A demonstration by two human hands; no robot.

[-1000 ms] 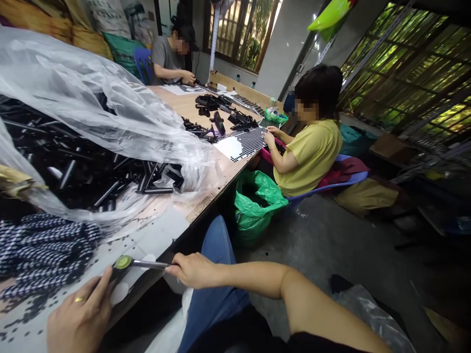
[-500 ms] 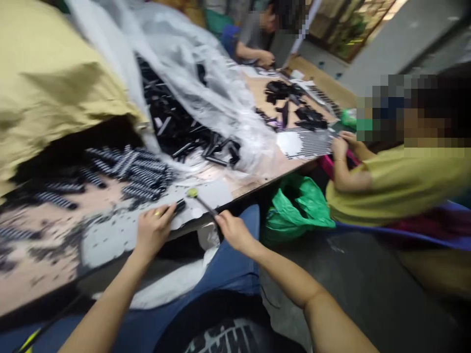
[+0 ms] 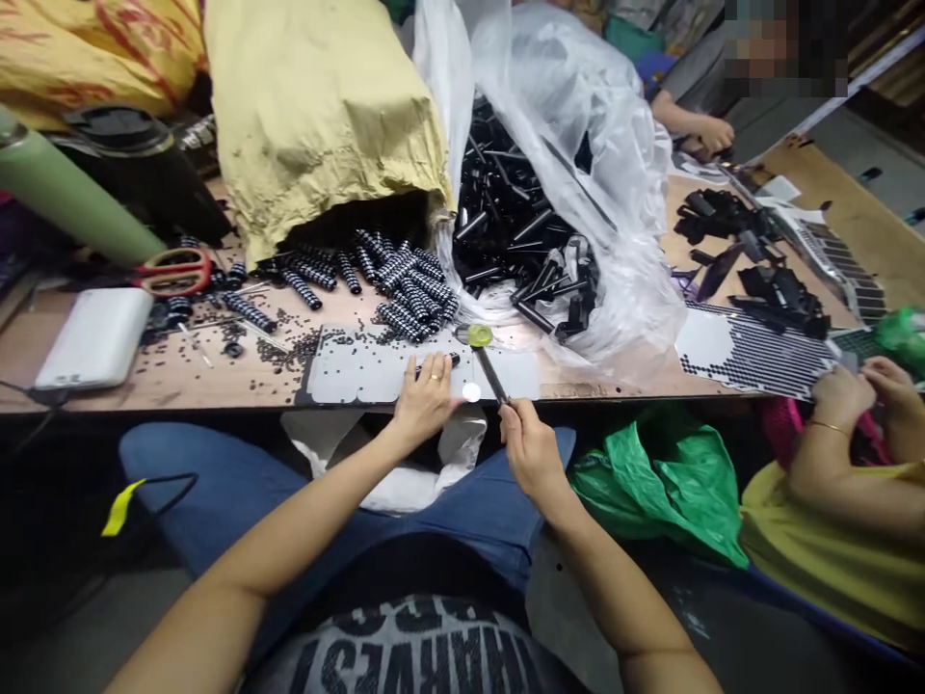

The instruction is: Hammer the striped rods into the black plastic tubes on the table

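My left hand rests on a pale grey board at the table's edge. Its fingers lie over a short black tube, holding it against the board; most of the tube is hidden under them. My right hand is closed around the dark handle of a small hammer. The hammer's yellow-green head is over the board's far edge, just beyond the tube. Behind the board lies a pile of black tubes with pale ridged bands, beside the mouth of a yellow sack.
A clear plastic bag spills plain black tubes. Small black bits litter the wood. At left are red-handled scissors, a white box and a green bottle. A green bag hangs at right, near a co-worker's hands.
The view has turned left and levelled out. My left fingers, earlier bent around the black tube, now lie flatter over it on the board. The hammer is still in my right hand.
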